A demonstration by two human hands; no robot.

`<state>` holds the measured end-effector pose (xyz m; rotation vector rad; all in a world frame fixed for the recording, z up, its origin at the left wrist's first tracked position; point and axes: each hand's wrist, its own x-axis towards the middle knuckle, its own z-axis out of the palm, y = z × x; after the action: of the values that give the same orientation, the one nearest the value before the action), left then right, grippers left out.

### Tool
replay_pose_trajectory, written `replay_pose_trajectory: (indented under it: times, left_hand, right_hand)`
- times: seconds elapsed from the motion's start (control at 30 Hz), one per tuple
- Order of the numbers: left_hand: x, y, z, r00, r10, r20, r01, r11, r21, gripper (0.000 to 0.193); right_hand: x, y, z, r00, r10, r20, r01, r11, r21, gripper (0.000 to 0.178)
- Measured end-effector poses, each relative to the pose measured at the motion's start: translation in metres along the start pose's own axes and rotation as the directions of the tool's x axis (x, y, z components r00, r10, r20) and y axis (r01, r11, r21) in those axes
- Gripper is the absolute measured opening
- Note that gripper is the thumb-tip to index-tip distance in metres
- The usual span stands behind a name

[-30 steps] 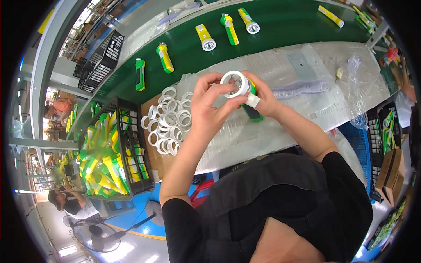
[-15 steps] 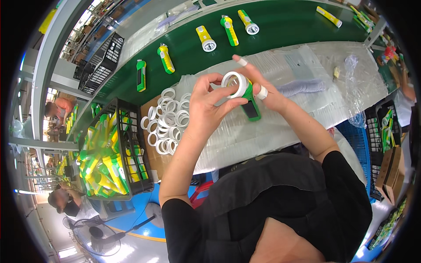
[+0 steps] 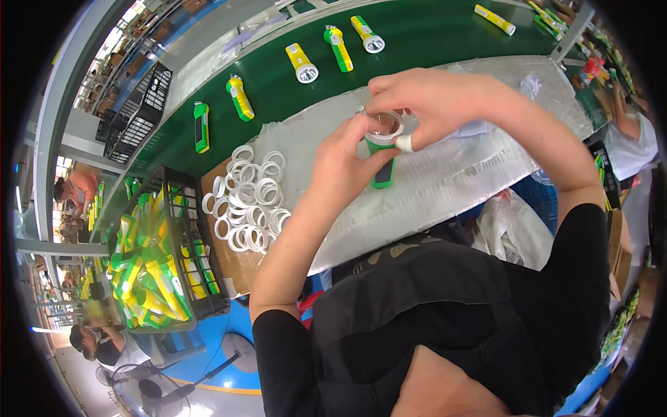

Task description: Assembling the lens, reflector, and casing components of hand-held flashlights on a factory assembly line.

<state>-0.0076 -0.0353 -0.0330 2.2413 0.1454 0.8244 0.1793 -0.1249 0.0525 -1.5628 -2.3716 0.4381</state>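
A green flashlight (image 3: 383, 175) with a dark panel along its handle stands over the covered bench, its wide end up. At that end is a white ring (image 3: 394, 132), with a shiny, clear-looking inside. My left hand (image 3: 345, 158) closes on the flashlight head from the left, thumb and fingers at the ring. From the far right my right hand (image 3: 432, 104) curls over the same ring, fingertips on its far side and a white-wrapped thumb on its near side. Whether the ring is fully seated cannot be seen. Many loose white rings (image 3: 244, 198) lie heaped left of my left forearm.
A black crate (image 3: 196, 233) of yellow-green flashlights stands at the left. Several flashlights, including a yellow one (image 3: 301, 64), lie along the green surface (image 3: 267, 73) beyond the bench. A floor fan (image 3: 149, 389) is at lower left. Other people work at both sides.
My right hand has come over the top of the ring, its fingers now curled down instead of stretched out. The ring sits lower on the flashlight head. The view has shifted slightly.
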Motion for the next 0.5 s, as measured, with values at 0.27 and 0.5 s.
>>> replay_pose_trajectory:
  times: [0.27,0.5]
  left_hand:
    - [0.003,0.003,0.005,1.0,0.025,-0.012,-0.025,1.0,-0.017,0.038]
    - [-0.003,0.005,0.011,0.998,0.023,-0.062,-0.02,0.998,0.052,0.038]
  right_hand:
    - [0.008,-0.004,-0.016,0.96,0.107,0.259,-0.101,0.994,-0.038,0.02]
    - [0.007,-0.006,-0.004,0.962,0.202,0.186,-0.198,0.979,-0.038,0.022]
